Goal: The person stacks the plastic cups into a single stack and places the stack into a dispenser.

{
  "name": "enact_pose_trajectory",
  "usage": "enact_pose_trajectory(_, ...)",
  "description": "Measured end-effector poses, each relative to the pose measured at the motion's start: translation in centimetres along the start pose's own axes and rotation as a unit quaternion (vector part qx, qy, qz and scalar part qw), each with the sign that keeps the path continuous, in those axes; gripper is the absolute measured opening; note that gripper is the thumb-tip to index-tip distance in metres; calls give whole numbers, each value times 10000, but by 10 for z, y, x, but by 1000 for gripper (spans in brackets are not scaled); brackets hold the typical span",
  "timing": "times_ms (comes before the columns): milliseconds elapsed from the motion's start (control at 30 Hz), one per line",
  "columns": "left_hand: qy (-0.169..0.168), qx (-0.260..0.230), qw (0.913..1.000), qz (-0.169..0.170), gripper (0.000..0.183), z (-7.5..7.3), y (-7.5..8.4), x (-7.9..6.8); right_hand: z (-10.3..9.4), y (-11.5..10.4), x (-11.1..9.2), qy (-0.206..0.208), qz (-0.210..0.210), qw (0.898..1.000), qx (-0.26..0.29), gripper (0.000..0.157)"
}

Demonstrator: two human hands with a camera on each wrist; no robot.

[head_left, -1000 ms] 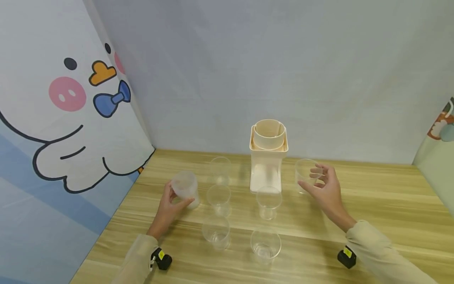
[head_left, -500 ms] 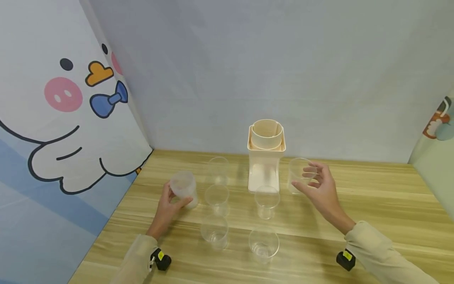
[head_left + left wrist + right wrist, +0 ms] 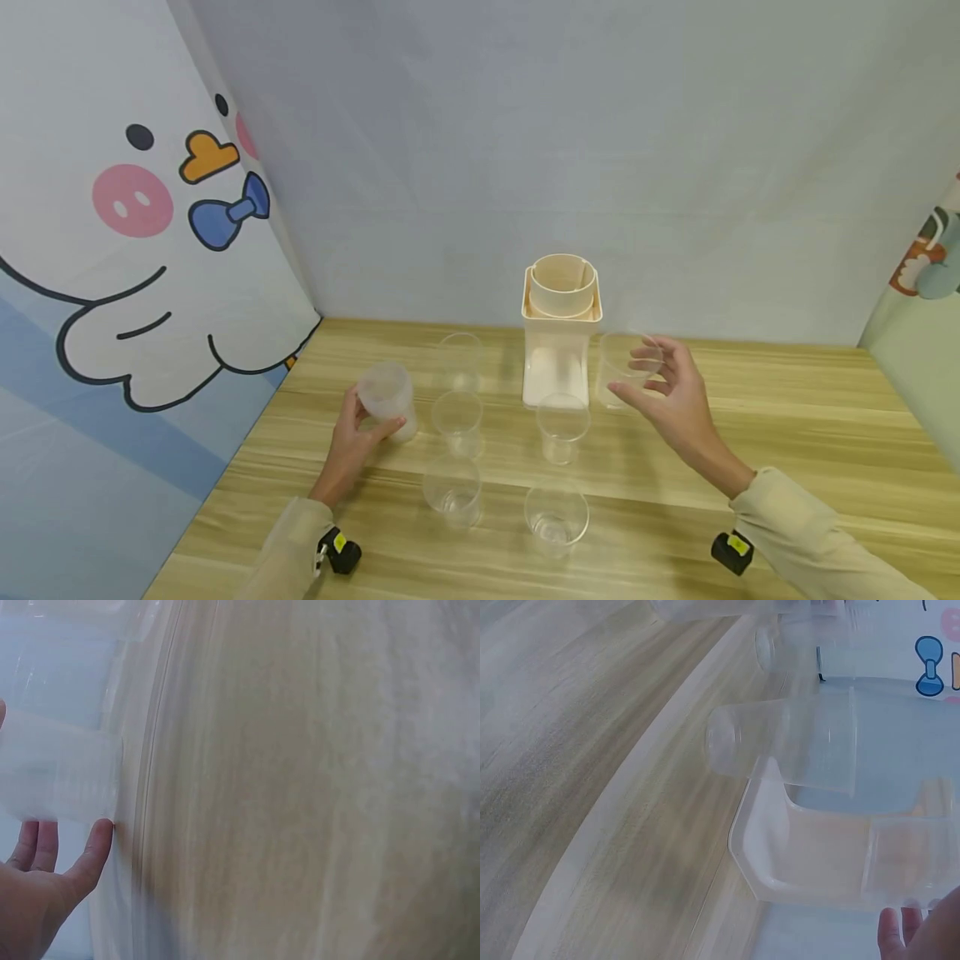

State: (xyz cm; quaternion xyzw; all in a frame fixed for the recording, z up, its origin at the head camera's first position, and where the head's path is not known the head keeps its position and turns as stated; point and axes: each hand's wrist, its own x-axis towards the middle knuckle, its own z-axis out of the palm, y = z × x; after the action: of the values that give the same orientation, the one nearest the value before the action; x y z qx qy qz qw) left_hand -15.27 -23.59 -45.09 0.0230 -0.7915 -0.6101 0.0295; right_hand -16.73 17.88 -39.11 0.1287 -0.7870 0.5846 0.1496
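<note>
Clear plastic cup (image 3: 617, 362) grasped in right hand (image 3: 675, 402), four o'clock of cream plastic holder (image 3: 558, 329); left hand (image 3: 356, 443) grips frosted cup (image 3: 390, 402), perhaps nested stack, at eight o'clock.

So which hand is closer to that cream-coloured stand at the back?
Right. The right hand is just to the right of the cream-coloured stand, holding a clear cup; the left hand is farther off to its left, gripping a cloudy cup stack.
</note>
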Motion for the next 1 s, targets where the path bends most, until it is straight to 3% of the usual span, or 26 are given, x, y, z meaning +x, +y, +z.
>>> enact_pose_trajectory(533,33,117,9999,43,78,-1,7,-5,12,-28,2,-245,-149,9990,350,65)
enact_pose_trajectory(1000,14,152,9999,-31,78,-1,6,-4,23,-35,6,-363,-255,9976,533,65)
